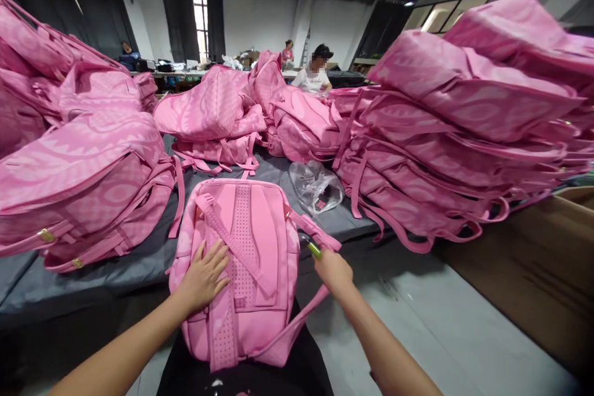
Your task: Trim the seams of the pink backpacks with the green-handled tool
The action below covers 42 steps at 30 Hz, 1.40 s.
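A pink backpack (pixel 260 229) leans against the table edge above my lap, with its padded back panel and shoulder straps facing me. My left hand (pixel 206 275) lies on the left strap and the back panel, its fingers stretched out and slightly spread. At the pack's right side, my right hand (pixel 333 269) is closed around a small green-handled tool (pixel 314 250) with a thin metal-looking tip; its exact kind is hard to make out. The right shoulder strap (pixel 318 232) passes by this hand, and whether the fingers also grip it is hidden.
Pink backpacks are heaped on the left (pixel 93 179), at the middle back (pixel 208 105) and in a tall stack on the right (pixel 445 124). A clear plastic bag (pixel 316 189) lies on the grey-covered table (pixel 273 167). A cardboard box (pixel 524 260) stands at right. Several people are farther back.
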Motion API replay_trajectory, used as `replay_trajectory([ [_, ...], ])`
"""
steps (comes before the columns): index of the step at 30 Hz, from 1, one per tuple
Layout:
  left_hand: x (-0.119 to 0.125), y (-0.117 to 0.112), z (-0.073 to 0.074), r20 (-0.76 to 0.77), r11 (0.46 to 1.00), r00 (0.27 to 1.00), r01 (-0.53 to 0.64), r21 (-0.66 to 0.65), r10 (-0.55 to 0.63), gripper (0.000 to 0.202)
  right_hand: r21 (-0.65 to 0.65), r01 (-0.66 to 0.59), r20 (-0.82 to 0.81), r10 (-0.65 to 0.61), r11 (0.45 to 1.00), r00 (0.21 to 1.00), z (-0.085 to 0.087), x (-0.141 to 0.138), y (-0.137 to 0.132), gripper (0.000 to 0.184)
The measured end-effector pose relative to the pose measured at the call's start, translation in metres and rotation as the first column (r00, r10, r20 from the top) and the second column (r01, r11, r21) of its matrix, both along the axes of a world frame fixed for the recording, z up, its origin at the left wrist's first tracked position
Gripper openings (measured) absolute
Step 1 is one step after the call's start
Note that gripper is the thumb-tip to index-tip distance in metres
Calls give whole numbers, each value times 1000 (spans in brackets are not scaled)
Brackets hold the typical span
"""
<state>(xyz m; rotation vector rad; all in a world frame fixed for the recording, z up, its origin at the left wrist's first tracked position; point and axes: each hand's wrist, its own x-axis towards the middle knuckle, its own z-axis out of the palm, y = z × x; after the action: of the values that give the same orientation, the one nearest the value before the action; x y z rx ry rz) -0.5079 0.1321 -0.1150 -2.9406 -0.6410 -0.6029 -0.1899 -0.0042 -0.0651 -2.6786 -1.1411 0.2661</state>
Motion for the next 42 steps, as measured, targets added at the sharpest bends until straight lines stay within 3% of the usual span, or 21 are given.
replay_trajectory([
  [2,-8,-8,-4,24,999,999,-29,41,28,47,36,-2,-75,5,999,997,-8,12,-4,19],
  [4,-10,-13,-5,46,996,998,-48,80,45,45,126,-22,-139,40,992,989,-21,5,4,26],
  [7,-9,-20,8,76,993,996,-60,106,53,42,257,8,-182,41,966,982,-34,-19,17,39],
  [10,-8,-35,49,95,995,994,-58,82,50,38,354,42,-188,27,934,982,-21,-28,14,46],
  [13,12,-46,111,123,997,991,56,52,-62,34,503,-34,-167,136,863,977,16,-23,8,43],
  [16,57,-30,163,103,967,971,197,161,-215,35,581,-152,-98,254,800,962,50,-21,11,41],
  [18,94,-7,178,3,947,966,252,201,-258,37,586,-172,-80,267,792,960,59,-27,14,42],
  [20,126,15,177,-113,935,952,302,184,-285,40,584,-149,-119,265,798,957,55,-37,14,43],
  [22,148,28,166,-188,926,930,344,156,-315,42,581,-121,-180,273,805,945,42,-46,10,42],
  [25,161,36,146,-246,898,889,423,123,-386,42,570,-106,-242,290,815,926,22,-55,5,39],
  [27,159,46,140,-272,880,864,463,103,-423,43,557,-107,-252,290,824,923,13,-56,3,38],
  [29,155,70,144,-273,886,870,452,105,-411,44,546,-108,-245,282,831,928,6,-54,5,39],
  [33,151,132,164,-175,927,953,284,243,-246,44,525,-126,-203,268,842,942,0,-48,12,40],
  [35,153,146,166,-137,918,972,224,326,-189,40,504,-128,-204,262,854,943,-2,-47,15,39],
  [38,157,127,154,-181,911,959,267,316,-218,42,459,-112,-227,238,881,944,-5,-46,17,36],
  [42,153,81,135,-318,850,813,526,40,-488,47,401,-108,-256,224,910,940,-8,-44,17,35],
])
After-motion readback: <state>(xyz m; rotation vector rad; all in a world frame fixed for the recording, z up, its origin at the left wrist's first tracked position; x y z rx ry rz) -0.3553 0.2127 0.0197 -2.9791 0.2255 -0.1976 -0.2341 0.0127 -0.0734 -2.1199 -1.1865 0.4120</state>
